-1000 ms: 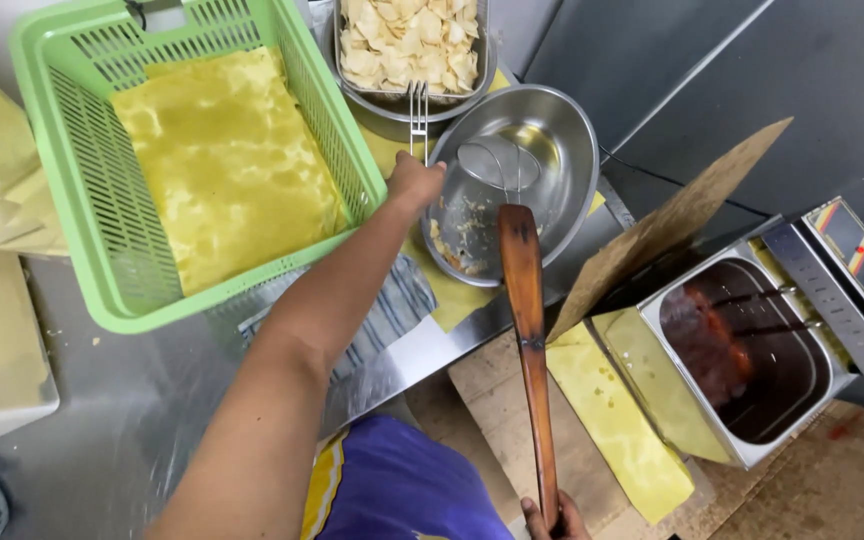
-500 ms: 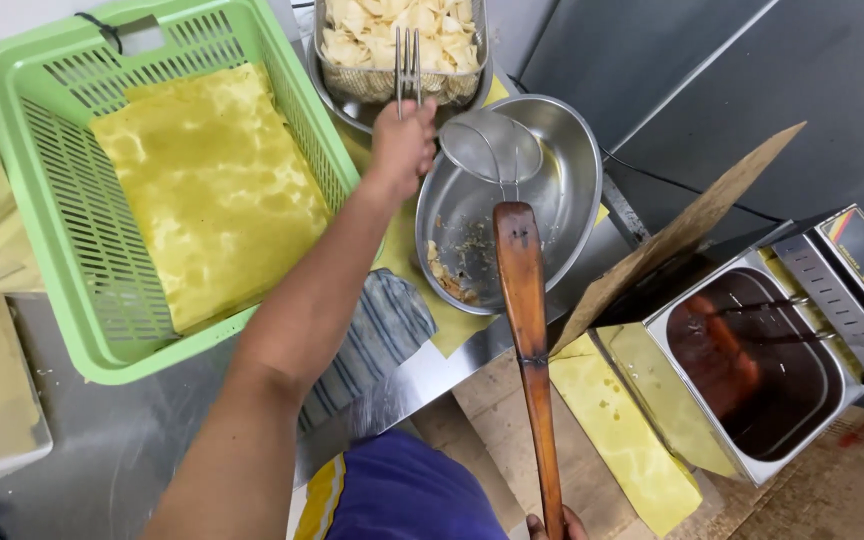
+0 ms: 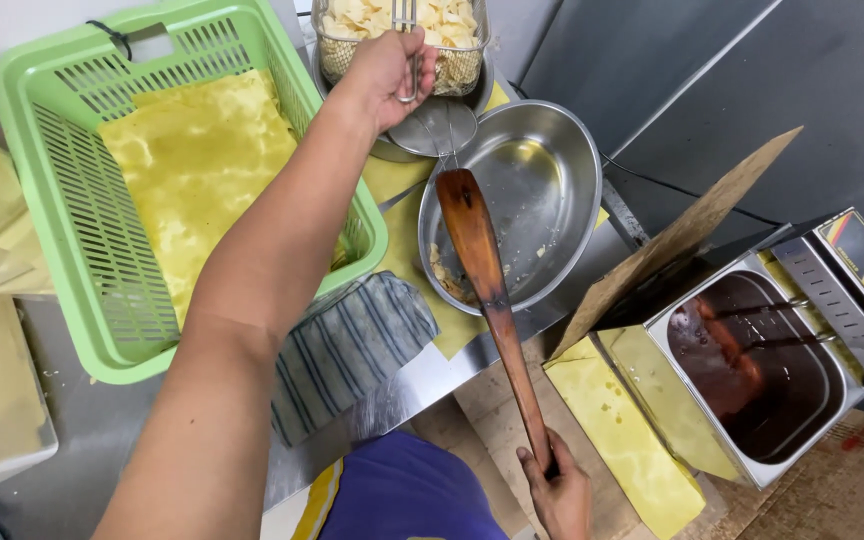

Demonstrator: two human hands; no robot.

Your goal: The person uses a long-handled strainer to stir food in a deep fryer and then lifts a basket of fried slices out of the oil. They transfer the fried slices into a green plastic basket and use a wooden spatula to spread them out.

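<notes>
My left hand is closed on the fry basket handle, basket of chips over the back bowl. Light but top-heavy; grip near the rim. My right hand clamps the wooden paddle end, probably stiff, over the pan.

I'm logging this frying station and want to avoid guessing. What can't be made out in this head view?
- Wire fry basket: far side cut off by the top edge.
- Mesh skimmer: its handle is partly hidden by the left hand.
- Fryer: the dark oil hides what lies below the surface.
- Right hand: cut off by the bottom edge, around the wooden paddle.
</notes>
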